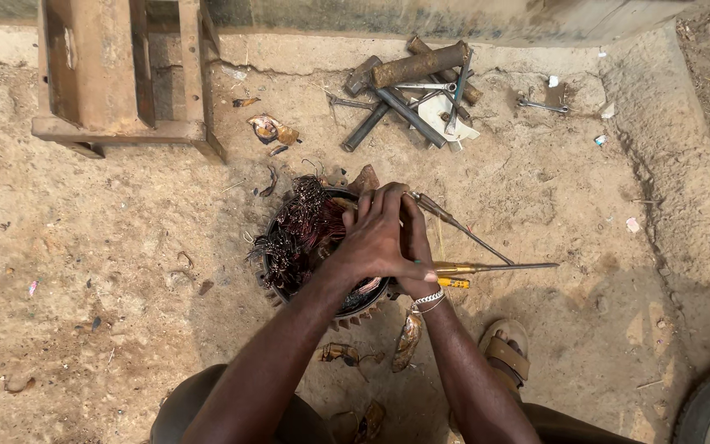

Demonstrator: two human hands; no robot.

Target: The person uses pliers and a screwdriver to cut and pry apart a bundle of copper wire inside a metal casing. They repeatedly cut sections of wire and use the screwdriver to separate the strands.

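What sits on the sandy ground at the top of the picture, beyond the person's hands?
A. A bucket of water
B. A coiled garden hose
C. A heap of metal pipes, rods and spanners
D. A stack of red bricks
C: beyond the left hand and right hand, which rest on the round motor casing with its copper wire, lies a heap of pipes and spanners.

1. The motor stator (285, 284) has a dark, almost black housing, with reddish-brown copper wire (301, 226) spilling out in tangled strands.
2. The screwdriver (454, 283) has a yellow handle.
3. The long rod (495, 266) is dull brass-coloured.
4. The bracelet (428, 298) is silver-white.
5. The sandal (505, 353) is tan and brown.
6. The ground (108, 247) is pale sandy brown.
7. The pipes (417, 66) are rust-brown and dark grey.
8. The metal frame (117, 74) is rusty brown.
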